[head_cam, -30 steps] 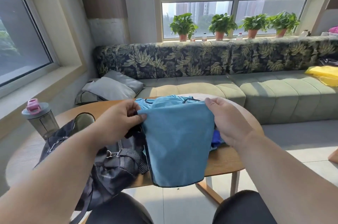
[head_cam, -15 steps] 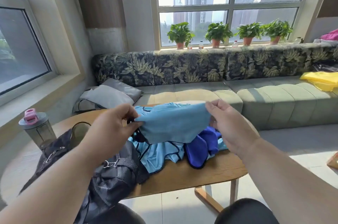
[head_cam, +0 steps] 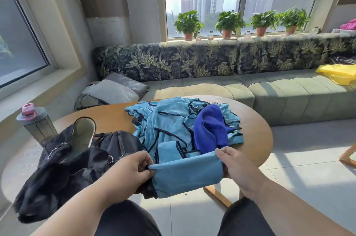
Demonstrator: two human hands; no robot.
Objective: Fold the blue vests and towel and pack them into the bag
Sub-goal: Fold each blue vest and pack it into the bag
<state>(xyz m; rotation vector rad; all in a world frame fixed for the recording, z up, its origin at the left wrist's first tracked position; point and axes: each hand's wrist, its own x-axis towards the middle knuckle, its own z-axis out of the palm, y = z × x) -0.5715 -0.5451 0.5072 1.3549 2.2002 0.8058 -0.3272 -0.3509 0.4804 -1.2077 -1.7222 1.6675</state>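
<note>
Big green sofa [head_cam: 250, 91] runs along the window wall behind everything, with a grey cushion [head_cam: 113, 91] at its left end and something yellow [head_cam: 339, 74] on the seat at the right. In front of me is the round wooden table [head_cam: 256, 139]. My black bag [head_cam: 63, 168] is slumped on the left side of it, mouth open, hanging a bit over the near edge. The pile of light blue vests [head_cam: 169, 120] sits crumpled in the middle of the table, with the darker blue towel [head_cam: 210, 129] lying on top toward the right.

I'm holding one folded vest [head_cam: 186, 177] at the near edge of the table, just beside the bag. My left hand [head_cam: 127, 176] pinches its left corner, fingers curled round the fabric, and my right hand [head_cam: 237, 166] grips the right corner between thumb and fingers. The fold hangs down between them.

Grey bottle [head_cam: 36, 123] with a pink cap stands at far left, behind the bag.
</note>
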